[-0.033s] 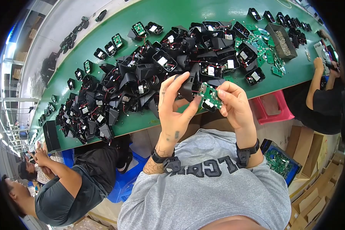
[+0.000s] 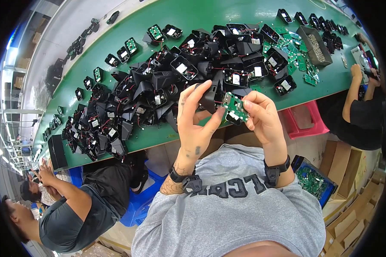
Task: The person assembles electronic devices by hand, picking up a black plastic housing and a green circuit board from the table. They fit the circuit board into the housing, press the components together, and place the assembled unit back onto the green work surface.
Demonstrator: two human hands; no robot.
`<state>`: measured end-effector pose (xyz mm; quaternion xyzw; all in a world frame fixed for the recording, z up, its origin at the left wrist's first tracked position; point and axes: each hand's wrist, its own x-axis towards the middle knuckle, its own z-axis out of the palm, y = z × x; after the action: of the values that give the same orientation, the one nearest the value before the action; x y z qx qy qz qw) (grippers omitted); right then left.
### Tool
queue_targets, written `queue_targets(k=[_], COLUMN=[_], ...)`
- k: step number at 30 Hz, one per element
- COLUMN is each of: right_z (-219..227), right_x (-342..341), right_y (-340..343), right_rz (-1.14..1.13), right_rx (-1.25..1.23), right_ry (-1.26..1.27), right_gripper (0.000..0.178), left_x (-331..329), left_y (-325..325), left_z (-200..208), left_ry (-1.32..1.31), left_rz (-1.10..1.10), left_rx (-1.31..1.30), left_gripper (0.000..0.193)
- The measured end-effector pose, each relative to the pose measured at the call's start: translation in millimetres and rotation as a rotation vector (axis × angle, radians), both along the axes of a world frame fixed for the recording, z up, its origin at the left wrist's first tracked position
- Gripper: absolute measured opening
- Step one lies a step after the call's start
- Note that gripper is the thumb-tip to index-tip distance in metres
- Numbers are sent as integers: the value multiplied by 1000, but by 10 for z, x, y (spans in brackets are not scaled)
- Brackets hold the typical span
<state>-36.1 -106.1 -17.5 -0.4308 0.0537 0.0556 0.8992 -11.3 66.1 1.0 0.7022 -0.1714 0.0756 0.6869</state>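
My left hand grips a black plastic housing, its fingers curled around the side. Between the thumb and fingers of my right hand is a green circuit board, held tilted at the housing's open side. The board's left edge comes close to my left thumb; a short red wire shows between board and housing. Whether the board touches the housing, I cannot tell. Just beyond both hands lies a big heap of similar black housings with red wires and white parts inside.
Loose green boards lie right of the heap, beside a grey bin of small parts. The green table runs across. A co-worker sits at left, another person's arm reaches in at right. A pink stool stands below the table edge.
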Motion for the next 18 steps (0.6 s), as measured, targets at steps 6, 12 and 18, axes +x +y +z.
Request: queue_targets(k=[6,12,18], right_z=[-17,34,47], right_x=[-16,-8,-5], right_y=[-5,35,159], right_rz=[16,-21,-140], right_rx=[16,-9,-276], right_ry=[7,9,-47], right_gripper=[11,12,11], left_x=[8,-26,-50], left_y=[-6,-19,-84], left_z=[-13,-11,39], left_ry=[32,92,234], left_rz=[-38,-83,-228], left_rx=[-83,-135,-261], left_gripper=[56,58,62])
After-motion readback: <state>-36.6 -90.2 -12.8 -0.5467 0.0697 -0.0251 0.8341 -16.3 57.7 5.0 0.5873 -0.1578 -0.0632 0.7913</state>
